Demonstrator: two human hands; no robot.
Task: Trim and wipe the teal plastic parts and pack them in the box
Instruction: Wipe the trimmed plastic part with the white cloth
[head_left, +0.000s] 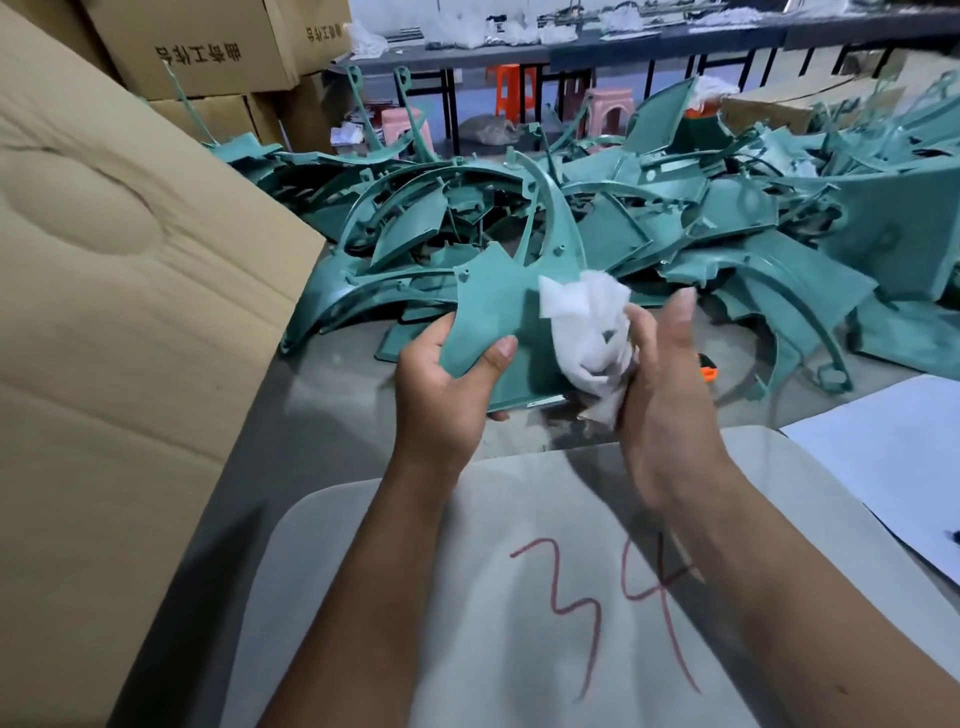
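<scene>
I note my left hand (447, 384) grasping a flat teal plastic part (498, 317); my right hand (660, 374) presses a crumpled white cloth (587, 338) against it.

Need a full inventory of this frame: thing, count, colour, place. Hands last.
held part: one, teal, centre, above the table edge
cloth: one, white, crumpled against the held part
pile of parts: too many to count, teal, across the table behind the hands
utility knife: one, orange and black, on the table, mostly hidden behind the right hand
box flap: one, brown cardboard, left foreground
stacked cartons: several, brown, printed, top left
stools: several, orange and pink, on the floor beyond the pile
board marked 34: one, whitish, red writing, bottom centre
paper sheet: one, white, right edge
left hand: grips the held part
right hand: holds the cloth
</scene>
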